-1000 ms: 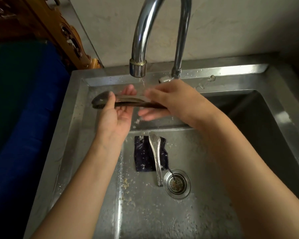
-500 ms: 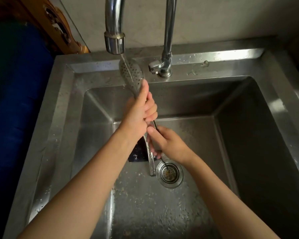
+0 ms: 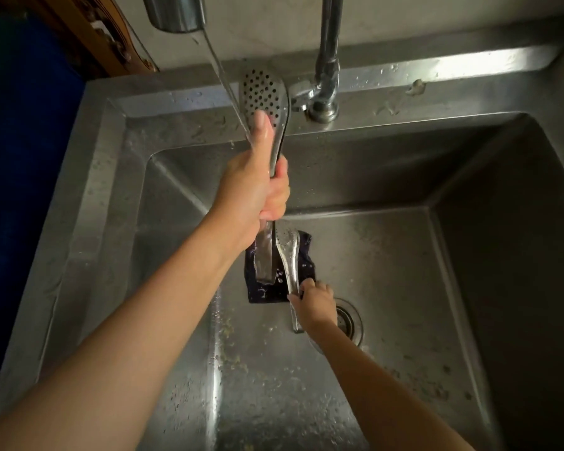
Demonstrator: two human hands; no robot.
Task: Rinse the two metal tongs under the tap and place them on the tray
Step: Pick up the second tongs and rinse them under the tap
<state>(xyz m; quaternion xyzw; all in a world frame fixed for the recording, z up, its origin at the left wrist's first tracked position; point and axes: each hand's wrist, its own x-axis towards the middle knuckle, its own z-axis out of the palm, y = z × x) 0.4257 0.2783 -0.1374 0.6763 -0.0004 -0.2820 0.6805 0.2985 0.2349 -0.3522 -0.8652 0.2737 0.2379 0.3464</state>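
While the left hand [image 3: 258, 193] grips one tongs [image 3: 264, 92] upright against the stream from the tap [image 3: 176, 11], the right hand [image 3: 316, 305] pinches the near end of the other tongs [image 3: 290, 255], lying front-to-back on the sink [image 3: 420, 288] floor beside the drain [image 3: 350, 320].

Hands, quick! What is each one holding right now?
Left hand: closed around the perforated tongs, held up under the tap water.
Right hand: pinching the second tongs down in the sink.
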